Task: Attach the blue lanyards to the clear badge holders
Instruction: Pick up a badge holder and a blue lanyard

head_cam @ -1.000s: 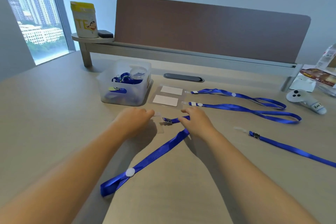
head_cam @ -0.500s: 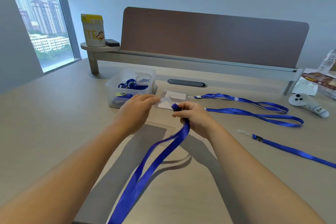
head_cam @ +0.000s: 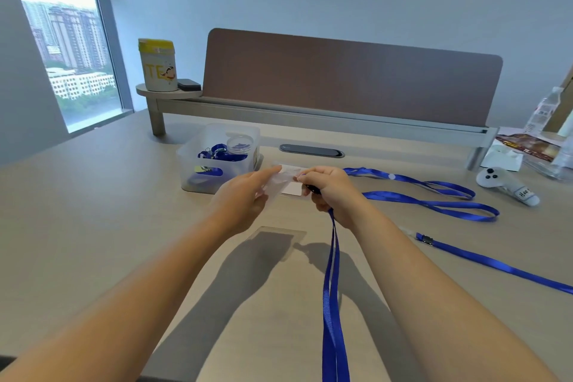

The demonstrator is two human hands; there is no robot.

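Note:
My left hand (head_cam: 245, 195) holds a clear badge holder (head_cam: 279, 184) up above the desk, thumb and fingers pinching its left part. Close to its right edge, my right hand (head_cam: 333, 192) grips the dark clip end of a blue lanyard (head_cam: 331, 295), whose doubled strap hangs straight down toward the bottom of the frame. The clip sits at the holder's top edge; whether it is hooked in is hidden by my fingers. Behind my hands, badge holders with white cards (head_cam: 293, 188) lie on the desk.
A clear plastic bin (head_cam: 217, 161) with blue lanyards stands left of my hands. Two blue lanyards (head_cam: 434, 195) lie looped to the right, and another (head_cam: 496, 263) runs off the right edge. A white controller (head_cam: 505, 184) and a water bottle (head_cam: 545, 115) sit far right.
Both hands rose off the desk with the badge holder and the lanyard clip. The lanyard strap, earlier lying on the desk, now hangs straight down from my right hand.

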